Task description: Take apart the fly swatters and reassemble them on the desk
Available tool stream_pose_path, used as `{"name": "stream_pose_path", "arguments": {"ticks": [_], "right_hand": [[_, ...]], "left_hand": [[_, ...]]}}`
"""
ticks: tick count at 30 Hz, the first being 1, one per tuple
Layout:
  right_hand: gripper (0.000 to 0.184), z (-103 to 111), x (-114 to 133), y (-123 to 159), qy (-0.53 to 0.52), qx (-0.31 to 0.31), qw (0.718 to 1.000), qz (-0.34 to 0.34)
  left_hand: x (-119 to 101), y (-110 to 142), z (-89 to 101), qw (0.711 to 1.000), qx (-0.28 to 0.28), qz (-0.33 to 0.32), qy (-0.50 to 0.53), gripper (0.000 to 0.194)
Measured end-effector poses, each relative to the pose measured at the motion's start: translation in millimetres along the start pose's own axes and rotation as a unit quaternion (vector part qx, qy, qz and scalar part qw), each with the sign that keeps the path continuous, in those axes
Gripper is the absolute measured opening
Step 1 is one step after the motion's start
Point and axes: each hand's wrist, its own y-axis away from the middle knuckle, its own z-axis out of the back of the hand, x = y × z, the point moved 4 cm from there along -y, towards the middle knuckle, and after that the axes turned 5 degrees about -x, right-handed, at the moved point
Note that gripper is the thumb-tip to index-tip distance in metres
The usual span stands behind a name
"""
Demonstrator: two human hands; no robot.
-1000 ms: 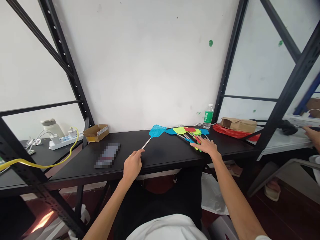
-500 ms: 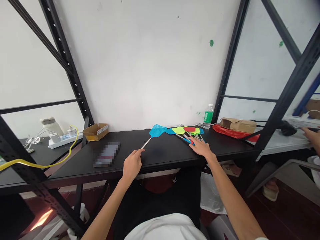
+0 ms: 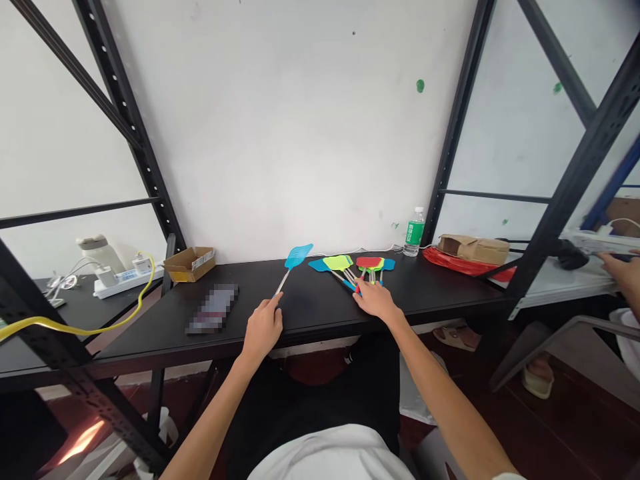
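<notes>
A blue fly swatter (image 3: 299,255) is raised above the desk, its thin metal shaft running down into my left hand (image 3: 265,327), which is closed round the handle. Off to the right, a fanned bunch of fly swatters lies on the desk, among them a yellow-green fly swatter (image 3: 338,263), a red fly swatter (image 3: 369,262) and blue ones at both sides. My right hand (image 3: 376,300) is over the bunch, fingers curled onto the handles. Most of those handles are hidden under it; blue and red handle parts show by the thumb.
The black desk (image 3: 305,310) runs along the wall. On it are a small open carton (image 3: 190,265), a blurred-out phone-like thing (image 3: 214,309), a water bottle (image 3: 414,232) and a red bag (image 3: 470,263) under a brown package (image 3: 474,250). Another person's hand (image 3: 620,270) is at far right.
The bunch of fly swatters has slid left along with my right hand. The blue fly swatter in my left hand has tilted up and moved slightly left.
</notes>
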Motion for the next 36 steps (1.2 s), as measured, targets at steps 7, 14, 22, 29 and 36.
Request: {"name": "stream_pose_path", "arguments": {"ticks": [7, 14, 22, 29, 36], "right_hand": [[0.052, -3.1, 66.8, 17.2, -0.046, -0.016, 0.995, 0.086], [0.081, -0.1, 105.2, 35.5, -0.091, 0.016, 0.989, 0.115], [0.064, 13.5, 100.7, 33.2, -0.164, 0.021, 0.969, 0.182], [0.049, 11.7, 97.2, 29.7, -0.236, 0.003, 0.94, 0.245], [0.047, 13.4, 97.1, 26.0, -0.258, 0.011, 0.936, 0.239]], "left_hand": [[-6.0, -0.4, -0.3, 0.999, 0.038, 0.004, -0.038, 0.05], [-18.7, 7.6, -7.8, 0.997, 0.009, -0.054, -0.048, 0.049], [-35.5, 16.8, -10.6, 0.989, 0.045, -0.136, -0.046, 0.049], [-36.8, 18.0, -11.1, 0.984, 0.069, -0.163, -0.008, 0.052], [-45.1, 21.5, -13.1, 0.976, 0.092, -0.198, 0.013, 0.056]]}}
